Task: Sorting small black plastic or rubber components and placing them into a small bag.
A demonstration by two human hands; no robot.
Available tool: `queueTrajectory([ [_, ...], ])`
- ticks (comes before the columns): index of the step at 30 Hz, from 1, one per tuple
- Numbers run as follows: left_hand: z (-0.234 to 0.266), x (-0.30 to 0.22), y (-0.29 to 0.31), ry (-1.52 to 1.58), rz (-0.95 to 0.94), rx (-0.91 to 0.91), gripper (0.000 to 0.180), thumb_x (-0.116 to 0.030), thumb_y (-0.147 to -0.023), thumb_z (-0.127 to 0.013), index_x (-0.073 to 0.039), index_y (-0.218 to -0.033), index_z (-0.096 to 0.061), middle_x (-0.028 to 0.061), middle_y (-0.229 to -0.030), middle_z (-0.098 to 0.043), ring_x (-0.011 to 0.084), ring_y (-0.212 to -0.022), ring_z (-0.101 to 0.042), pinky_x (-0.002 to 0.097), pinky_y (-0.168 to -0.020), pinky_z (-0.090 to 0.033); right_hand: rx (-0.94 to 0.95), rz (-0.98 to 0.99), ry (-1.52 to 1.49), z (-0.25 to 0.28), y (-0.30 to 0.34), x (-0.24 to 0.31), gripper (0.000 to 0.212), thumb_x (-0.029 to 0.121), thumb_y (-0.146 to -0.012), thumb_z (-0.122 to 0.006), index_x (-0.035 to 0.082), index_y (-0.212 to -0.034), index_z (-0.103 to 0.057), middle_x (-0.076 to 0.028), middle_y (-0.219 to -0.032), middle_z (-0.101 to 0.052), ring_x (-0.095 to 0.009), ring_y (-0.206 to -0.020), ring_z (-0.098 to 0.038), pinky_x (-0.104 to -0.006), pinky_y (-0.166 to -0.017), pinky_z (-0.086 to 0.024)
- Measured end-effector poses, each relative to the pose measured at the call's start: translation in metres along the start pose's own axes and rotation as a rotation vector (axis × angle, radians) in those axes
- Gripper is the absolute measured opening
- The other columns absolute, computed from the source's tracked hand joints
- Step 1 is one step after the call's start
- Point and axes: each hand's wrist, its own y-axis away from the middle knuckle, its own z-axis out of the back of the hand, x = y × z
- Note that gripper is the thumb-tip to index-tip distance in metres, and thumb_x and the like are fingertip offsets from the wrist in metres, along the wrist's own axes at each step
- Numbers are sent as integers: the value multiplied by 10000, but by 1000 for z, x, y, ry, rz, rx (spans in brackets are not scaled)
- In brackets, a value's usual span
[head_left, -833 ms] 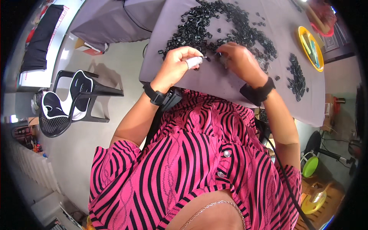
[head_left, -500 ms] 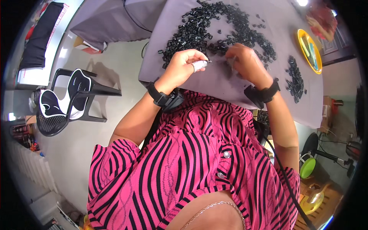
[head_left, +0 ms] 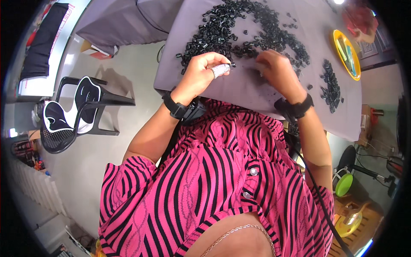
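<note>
My left hand [head_left: 198, 72] is closed in a pinch over the near part of the table, with a small black piece [head_left: 233, 65] at its fingertips. A whitish, shiny wrap [head_left: 220, 69] covers part of one finger or thumb of that hand. My right hand [head_left: 280, 73] hovers a short way to the right, its fingers bent downward and smeared by motion, so what they hold, if anything, does not show. Just beyond both hands lies a large, curved heap of small black plastic-looking pieces [head_left: 214, 36]. Black bands with a dark device sit on both wrists.
The pieces lie on a grey cloth-covered table [head_left: 171, 64]. A smaller pile of black pieces [head_left: 330, 88] is at the right, below a yellow tray [head_left: 337, 37] holding long pale and green items. A black chair [head_left: 92, 105] stands left on the floor. Another person [head_left: 359, 23] is at far right.
My left hand has shifted slightly left and away from me, still pinching the small piece. My right hand has moved a little, its fingers still blurred. The heaps look the same.
</note>
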Motion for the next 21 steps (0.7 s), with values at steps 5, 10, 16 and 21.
queueTrajectory([
  [5,1,0,1,-6,-13,-3,150,-16,-931,-593,-8,-1071,-645,51,-977,-686,149,-909,-670,280,-831,-525,-38,1,20,9,8,-4,308,-69,-705,-562,-16,-993,-654,-191,-901,-633,-377,-877,-632,-411,-784,-507],
  [10,-1,1,3,36,3,-30,147,-17,-937,-593,6,-1075,-635,62,-994,-679,160,-911,-671,284,-848,-535,26,97,43,-8,-6,14,284,-40,-717,-563,-5,-983,-657,-189,-929,-637,-388,-888,-634,-435,-779,-513],
  [16,-4,0,3,49,4,-55,139,-14,-933,-607,12,-1066,-635,64,-993,-675,163,-910,-674,286,-857,-538,55,94,188,-23,-15,27,272,-2,-720,-596,19,-986,-649,-171,-949,-630,-387,-868,-633,-449,-756,-523],
  [21,-2,2,5,47,-21,-52,137,-6,-927,-617,12,-1062,-636,60,-989,-673,154,-910,-669,286,-860,-536,-33,-24,154,1,5,24,283,0,-720,-606,19,-999,-648,-174,-950,-624,-383,-873,-631,-436,-743,-520],
])
